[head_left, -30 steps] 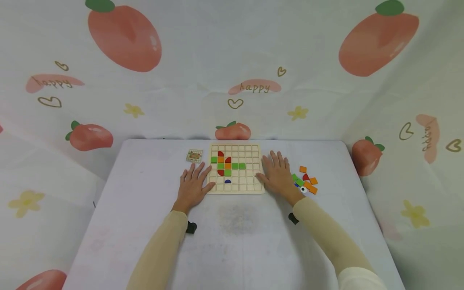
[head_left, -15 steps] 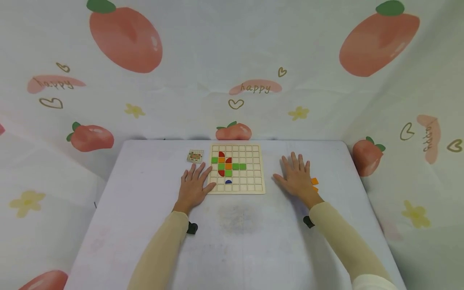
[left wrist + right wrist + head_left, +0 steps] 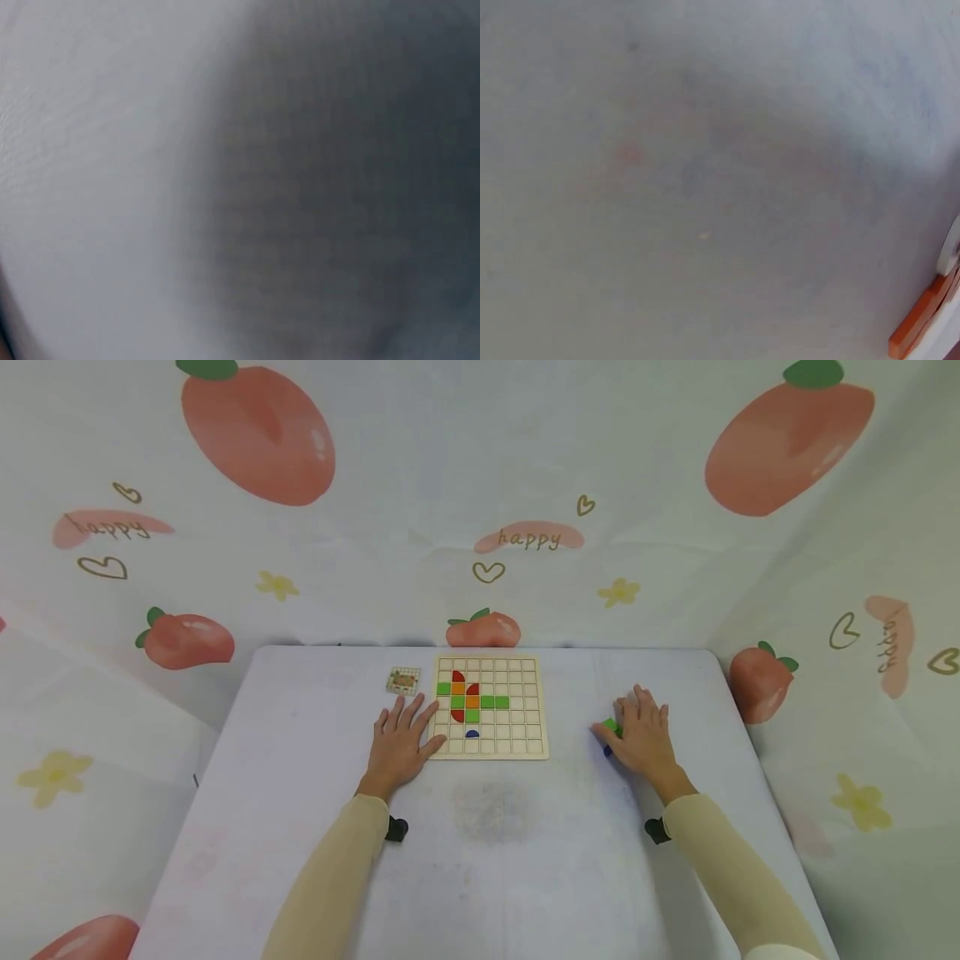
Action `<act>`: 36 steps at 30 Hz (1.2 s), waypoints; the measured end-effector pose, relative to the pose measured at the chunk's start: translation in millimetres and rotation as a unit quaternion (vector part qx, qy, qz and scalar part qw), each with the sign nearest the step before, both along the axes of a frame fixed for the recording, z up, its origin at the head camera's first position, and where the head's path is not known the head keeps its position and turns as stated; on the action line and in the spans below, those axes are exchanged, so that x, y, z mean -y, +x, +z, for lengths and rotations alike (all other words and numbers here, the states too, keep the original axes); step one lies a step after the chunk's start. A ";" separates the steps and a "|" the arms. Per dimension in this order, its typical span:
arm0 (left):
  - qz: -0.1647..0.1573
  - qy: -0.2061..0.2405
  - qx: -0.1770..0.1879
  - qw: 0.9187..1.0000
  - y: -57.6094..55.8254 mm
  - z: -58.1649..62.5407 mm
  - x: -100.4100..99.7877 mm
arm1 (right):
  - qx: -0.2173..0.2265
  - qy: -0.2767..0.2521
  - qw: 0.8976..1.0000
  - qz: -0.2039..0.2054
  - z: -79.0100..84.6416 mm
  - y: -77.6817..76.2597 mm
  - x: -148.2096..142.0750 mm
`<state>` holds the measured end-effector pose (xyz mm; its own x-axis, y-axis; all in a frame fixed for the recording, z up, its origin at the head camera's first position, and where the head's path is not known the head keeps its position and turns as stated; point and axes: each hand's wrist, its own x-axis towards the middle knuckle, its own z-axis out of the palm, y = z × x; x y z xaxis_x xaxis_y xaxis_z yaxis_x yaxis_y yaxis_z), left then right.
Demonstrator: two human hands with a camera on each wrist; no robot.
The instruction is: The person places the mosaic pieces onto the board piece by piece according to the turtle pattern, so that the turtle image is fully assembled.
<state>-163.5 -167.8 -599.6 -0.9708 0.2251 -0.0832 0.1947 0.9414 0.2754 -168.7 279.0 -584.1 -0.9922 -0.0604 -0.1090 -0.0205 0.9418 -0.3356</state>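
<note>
Left hand [image 3: 396, 749]: fingers straight, spread, holding nothing; thumb and index fingertips overlap the left edge of the square pale wooden grid board [image 3: 501, 725].
Pattern card [image 3: 403, 681]: small, printed with a coloured picture on a grid; left of the board's far half, just beyond those fingertips.
Board: nearly square, so no clear long axis; sides lined up with the far edge of the white counter [image 3: 487, 877]; between the hands.
Flat green, orange and red pieces [image 3: 472, 702]: squares and curved-edged reds, mostly in the board's left half; their longest row runs left to right.
Blue half-disc [image 3: 472, 734]: near side of the board, dome pointing away.
Loose green piece [image 3: 611, 725]: right of the board, showing between thumb and index finger; its long axis is hidden.
Dark blue piece [image 3: 607, 751]: right of the board, just beside the thumb, mostly covered.
Right hand [image 3: 642, 732]: right of the board, thumb apart from the loosely extended fingers; contact beneath cannot be told.
</note>
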 end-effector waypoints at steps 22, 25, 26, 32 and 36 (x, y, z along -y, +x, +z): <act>0.004 -0.001 0.007 1.000 0.2 -2.7 0.1 | -0.059 -0.069 0.996 0.024 0.5 0.9 3.9; 0.004 -0.001 0.006 1.000 0.0 -2.4 -0.1 | -0.069 -0.068 0.995 0.030 3.9 -0.4 7.7; 0.003 0.000 0.004 1.000 -0.2 -2.6 -0.2 | -0.071 -0.067 0.995 0.031 4.8 -0.9 9.1; 0.000 0.000 -0.004 1.000 -0.8 -5.0 0.7 | -0.056 -0.069 0.996 0.025 8.5 -5.2 20.6; 0.001 0.004 -0.004 1.000 -1.1 -4.4 2.6 | -0.041 -0.069 0.996 0.025 8.6 -11.3 34.2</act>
